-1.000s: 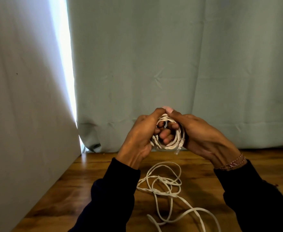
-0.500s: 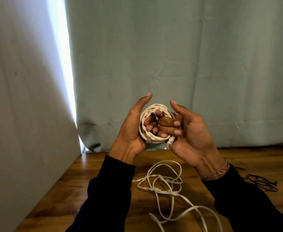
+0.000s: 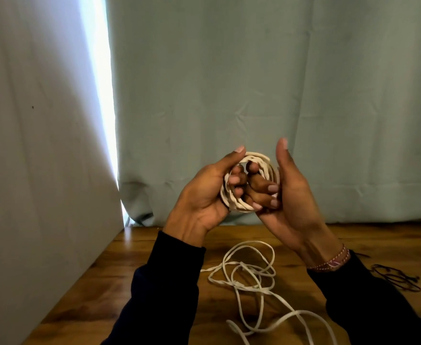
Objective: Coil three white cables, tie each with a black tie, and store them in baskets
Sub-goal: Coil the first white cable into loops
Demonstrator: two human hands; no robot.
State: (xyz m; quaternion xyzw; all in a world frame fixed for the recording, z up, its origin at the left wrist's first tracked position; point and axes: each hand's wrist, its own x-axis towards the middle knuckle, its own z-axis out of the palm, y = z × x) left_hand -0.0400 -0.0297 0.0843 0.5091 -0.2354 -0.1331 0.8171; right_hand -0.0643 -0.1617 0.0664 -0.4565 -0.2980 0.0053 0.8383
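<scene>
Both hands held a coiled white cable (image 3: 248,184) above the wooden counter (image 3: 120,282), in front of a pale green curtain (image 3: 254,83). The left hand (image 3: 204,197) cupped the coil's left side, thumb raised along its top. The right hand (image 3: 291,195) closed its fingers (image 3: 264,189) through the coil's centre, thumb upright. A loose white cable (image 3: 251,277) lay tangled on the counter below. Thin black ties (image 3: 396,280) lay at right, beside the right sleeve (image 3: 378,307).

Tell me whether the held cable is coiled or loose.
Coiled: the cable forms stacked loops around the fingers of both hands, left hand and right hand.
</scene>
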